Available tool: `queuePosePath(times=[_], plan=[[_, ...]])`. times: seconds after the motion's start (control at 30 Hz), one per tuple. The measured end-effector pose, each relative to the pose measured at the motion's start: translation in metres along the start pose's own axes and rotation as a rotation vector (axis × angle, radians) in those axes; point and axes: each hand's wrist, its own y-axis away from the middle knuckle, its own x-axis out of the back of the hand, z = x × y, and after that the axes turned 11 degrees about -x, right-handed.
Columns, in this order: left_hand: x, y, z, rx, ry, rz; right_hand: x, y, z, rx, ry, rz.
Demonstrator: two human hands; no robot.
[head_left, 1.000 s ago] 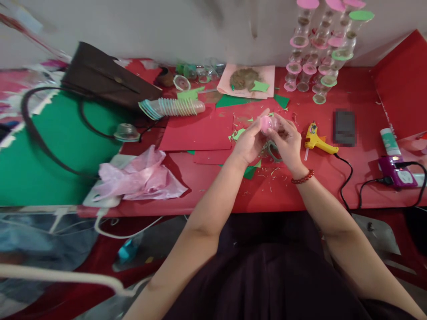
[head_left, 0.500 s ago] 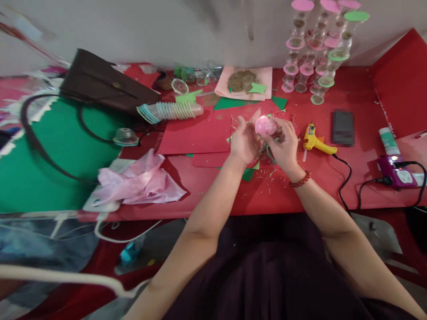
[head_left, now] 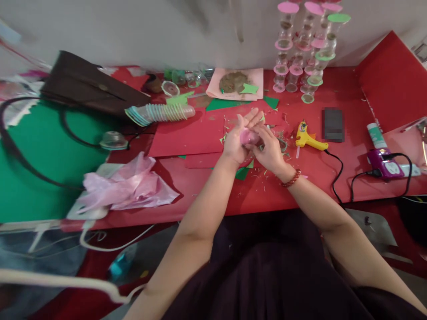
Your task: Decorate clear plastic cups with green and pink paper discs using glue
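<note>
My right hand (head_left: 270, 151) grips a small clear plastic cup (head_left: 248, 137) by its side, fingers curled round it. A round pink piece covers the cup's end and faces my left palm. Palm up, my left hand (head_left: 234, 144) is open with fingers stretched out, and the pink end rests against it. Green and red paper scraps and thin shavings lie beneath both hands. A roll of tape (head_left: 283, 145) is partly hidden behind my right hand.
A yellow glue gun (head_left: 310, 140) lies right, its cord running to a purple power socket (head_left: 385, 164). Stacked cup pieces (head_left: 295, 71) stand at the back right. Nested cups (head_left: 160, 113), a brown bag (head_left: 90, 86) and a pink plastic bag (head_left: 126, 184) are left. Sand (head_left: 235, 82) lies on pink paper.
The cup's pink end has turned toward my left palm and now touches it. Both hands have shifted slightly left in view, as has the whole scene.
</note>
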Motion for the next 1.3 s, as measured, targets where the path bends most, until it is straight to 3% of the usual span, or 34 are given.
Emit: queuePosePath(times=[0.17,0.3,0.47,0.57,0.7,0.8,0.9,0.97,1.1,1.3], plan=[[-0.007,0.008,-0.001,-0.043,0.011,0.049,0.003,0.002,-0.001,0.016,0.066,0.128],[-0.007,0.009,-0.006,0.01,-0.071,0.025,0.003,0.004,0.0,-0.04,0.093,0.083],[0.006,-0.002,-0.013,-0.024,-0.045,0.248,0.012,-0.003,-0.017,-0.171,0.108,0.123],[0.016,-0.009,-0.013,-0.127,-0.023,0.28,0.04,-0.01,-0.036,-0.275,0.198,0.126],[0.027,-0.015,-0.012,-0.145,-0.03,0.257,0.104,-0.007,-0.042,-0.297,0.297,0.2],[0.031,-0.017,-0.011,-0.139,-0.045,0.254,0.155,0.005,-0.024,-0.274,0.41,0.072],[0.031,-0.018,-0.013,-0.137,-0.042,0.263,0.184,0.018,-0.003,-0.403,0.719,-0.104],[0.03,-0.019,-0.014,-0.137,-0.051,0.264,0.187,0.023,0.003,-0.5,0.888,-0.207],[0.031,-0.02,-0.013,-0.144,-0.092,0.268,0.175,0.021,-0.002,-0.582,1.109,-0.341],[0.03,-0.021,-0.007,-0.141,-0.117,0.327,0.166,0.006,-0.001,-0.566,1.172,-0.416]])
